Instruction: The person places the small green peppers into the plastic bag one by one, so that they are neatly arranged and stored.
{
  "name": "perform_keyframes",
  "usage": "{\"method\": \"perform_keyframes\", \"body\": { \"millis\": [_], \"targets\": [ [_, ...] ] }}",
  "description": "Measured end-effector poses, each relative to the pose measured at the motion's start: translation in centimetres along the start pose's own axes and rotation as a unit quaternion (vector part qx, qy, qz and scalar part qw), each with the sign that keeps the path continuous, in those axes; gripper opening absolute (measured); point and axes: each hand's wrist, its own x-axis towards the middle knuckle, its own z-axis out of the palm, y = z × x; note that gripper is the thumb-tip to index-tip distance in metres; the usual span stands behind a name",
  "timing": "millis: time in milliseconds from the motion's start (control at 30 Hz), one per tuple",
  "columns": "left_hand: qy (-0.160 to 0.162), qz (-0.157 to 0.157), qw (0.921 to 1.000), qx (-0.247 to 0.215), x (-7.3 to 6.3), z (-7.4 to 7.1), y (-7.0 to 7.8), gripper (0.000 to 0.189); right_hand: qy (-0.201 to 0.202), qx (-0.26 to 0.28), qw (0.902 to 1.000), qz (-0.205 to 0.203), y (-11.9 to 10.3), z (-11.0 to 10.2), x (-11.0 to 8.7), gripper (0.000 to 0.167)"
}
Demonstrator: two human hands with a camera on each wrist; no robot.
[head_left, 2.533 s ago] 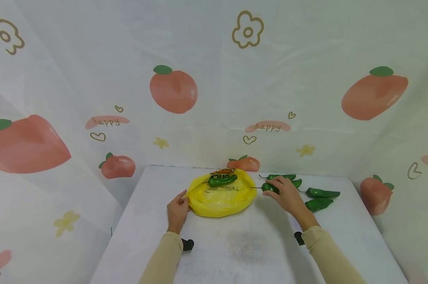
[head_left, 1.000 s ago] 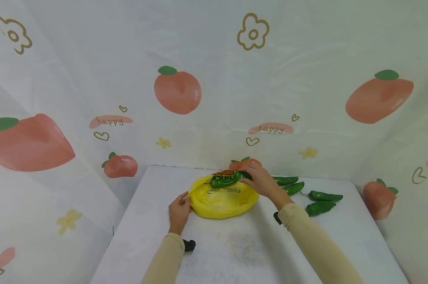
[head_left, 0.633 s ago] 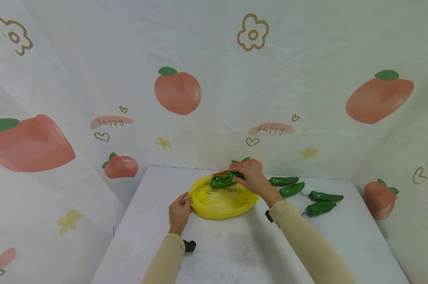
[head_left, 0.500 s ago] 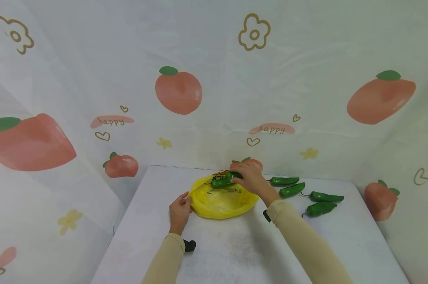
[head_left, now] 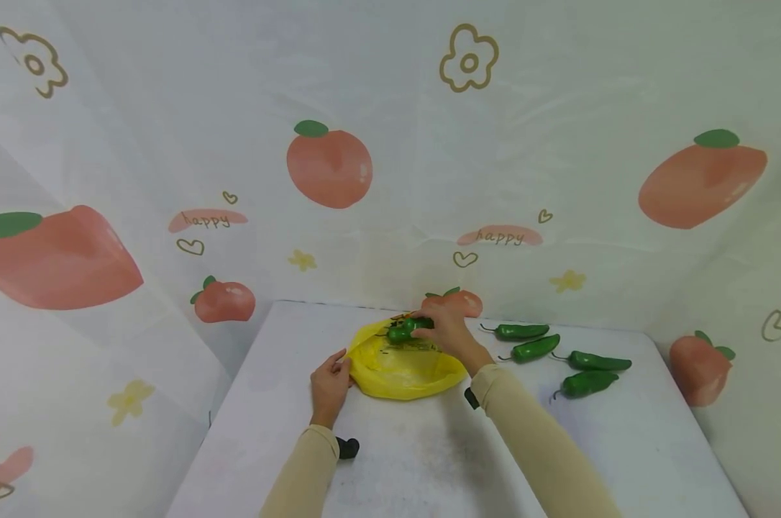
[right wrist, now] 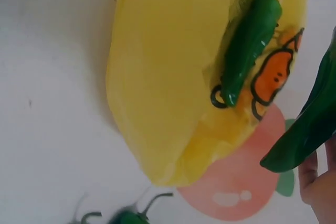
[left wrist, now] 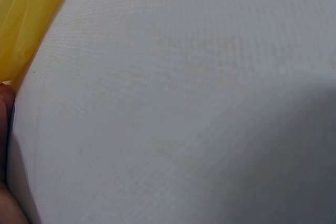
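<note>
Held pepper [head_left: 418,324], green and glossy: over the far part of the yellow bag [head_left: 400,388], close to the back edge of the desk [head_left: 390,478]. Right hand [head_left: 447,329] grips it between thumb and fingers; in the right wrist view its narrow end juts out past the fingers.

Left hand [head_left: 329,385] pinches the bag's rim on the side facing the desk's left edge. The left wrist view catches only a strip of these fingers and some yellow film.

Bag: mouth spread wide, lying near the back edge, left of its middle. Bagged pepper [head_left: 398,335] lies in the far part, beside an orange print [right wrist: 273,74]. The two peppers overlap in the head view; the right wrist view shows a gap between them.

Toward the back right corner, four loose green peppers, stems pointing roughly at the left edge: rear pepper [head_left: 521,332], nearest the back edge; second pepper [head_left: 536,349] just in front of it; third pepper [head_left: 600,361] farther toward the right edge; front pepper [head_left: 587,384] just beside the third, contact unclear.

White backdrop [head_left: 390,86], printed with red fruit, flowers, hearts and "happy", rises behind the desk and at both sides. Both sleeves [head_left: 546,446] beige.
</note>
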Motion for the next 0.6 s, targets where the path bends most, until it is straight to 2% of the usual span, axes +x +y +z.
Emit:
{"method": "perform_keyframes", "body": {
  "millis": [200,433,600],
  "targets": [
    [-0.003,-0.007,1.0000,0.005,0.0,-0.2,0.4,0.033,-0.016,-0.009,0.9996,0.021,-0.4,1.1,0.6,0.038],
    [-0.009,-0.020,0.9997,-0.013,-0.1,-0.3,0.8,0.034,-0.043,0.011,0.9964,0.072,-1.0,2.4,1.0,0.039],
    [-0.008,-0.024,0.9994,-0.023,-0.1,-0.1,0.6,0.034,-0.056,0.011,0.9951,0.081,-1.3,3.2,1.0,0.040]
  ]
}}
